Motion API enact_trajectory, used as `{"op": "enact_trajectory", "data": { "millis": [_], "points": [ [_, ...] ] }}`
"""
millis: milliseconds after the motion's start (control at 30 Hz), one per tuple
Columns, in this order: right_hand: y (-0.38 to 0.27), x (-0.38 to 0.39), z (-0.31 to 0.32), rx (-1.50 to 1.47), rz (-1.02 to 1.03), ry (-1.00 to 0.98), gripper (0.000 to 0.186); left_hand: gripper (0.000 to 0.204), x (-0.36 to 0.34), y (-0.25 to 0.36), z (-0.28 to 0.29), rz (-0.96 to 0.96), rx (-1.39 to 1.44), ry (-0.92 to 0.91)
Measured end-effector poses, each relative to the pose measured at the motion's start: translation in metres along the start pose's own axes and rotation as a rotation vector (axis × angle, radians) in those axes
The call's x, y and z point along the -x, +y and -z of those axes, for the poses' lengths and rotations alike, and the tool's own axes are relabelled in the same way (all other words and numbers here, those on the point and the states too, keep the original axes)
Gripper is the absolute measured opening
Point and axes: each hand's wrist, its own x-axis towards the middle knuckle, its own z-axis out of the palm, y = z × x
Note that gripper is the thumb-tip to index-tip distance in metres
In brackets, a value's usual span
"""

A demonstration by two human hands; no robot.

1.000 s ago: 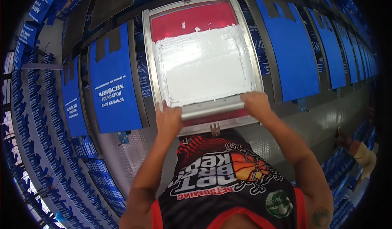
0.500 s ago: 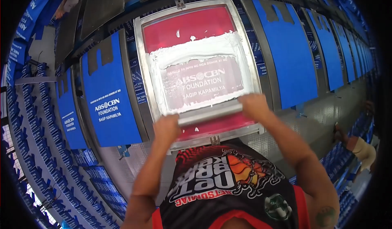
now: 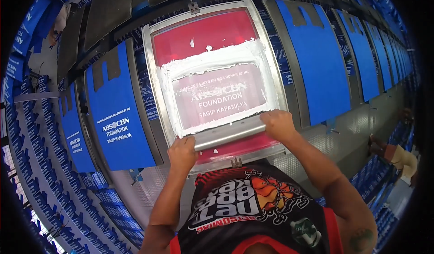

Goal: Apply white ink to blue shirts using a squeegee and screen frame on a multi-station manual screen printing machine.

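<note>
A metal printing frame (image 3: 276, 86) with pink mesh (image 3: 199, 28) lies in front of me. Thick white paste (image 3: 233, 50) surrounds a pale middle panel (image 3: 217, 95) showing lettering. A metal-handled squeegee (image 3: 228, 132) rests across the panel's lower part. My left hand (image 3: 181, 152) is closed on its left end and my right hand (image 3: 279, 123) grips the right end, both knuckles up. The squeegee's blade is hidden beneath its handle.
Flat boards with blue sheets (image 3: 316, 73) line both sides of the frame. Dark boards (image 3: 108, 14) lie beyond. Racks of small blue pieces (image 3: 36, 163) fill the left. Another person (image 3: 402, 161) is at the lower right, and part of one (image 3: 61, 18) shows at upper left.
The middle panel, solid white a second ago, now shows lettering through a thin film. My hands and squeegee appear slightly lower, and the whole view has shifted a little.
</note>
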Motion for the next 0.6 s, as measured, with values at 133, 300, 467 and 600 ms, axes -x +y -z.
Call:
{"op": "enact_trajectory", "data": {
  "millis": [133,300,467,600],
  "points": [
    [0.019,-0.102,0.035,0.112,-0.008,0.087,0.017,0.01,-0.105,-0.026,0.016,0.022,-0.158,0.02],
    [0.032,-0.212,0.094,0.24,0.004,-0.083,0.024,0.044,-0.227,-0.043,0.067,0.036,-0.263,-0.23],
    [0.04,-0.209,0.094,0.203,-0.016,0.033,0.047,0.041,-0.26,0.002,0.052,0.068,-0.292,-0.247],
    [0.002,-0.107,0.061,-0.128,0.108,0.671,0.049,0.045,-0.26,0.029,0.034,-0.122,-0.151,-0.149]
  ]
}}
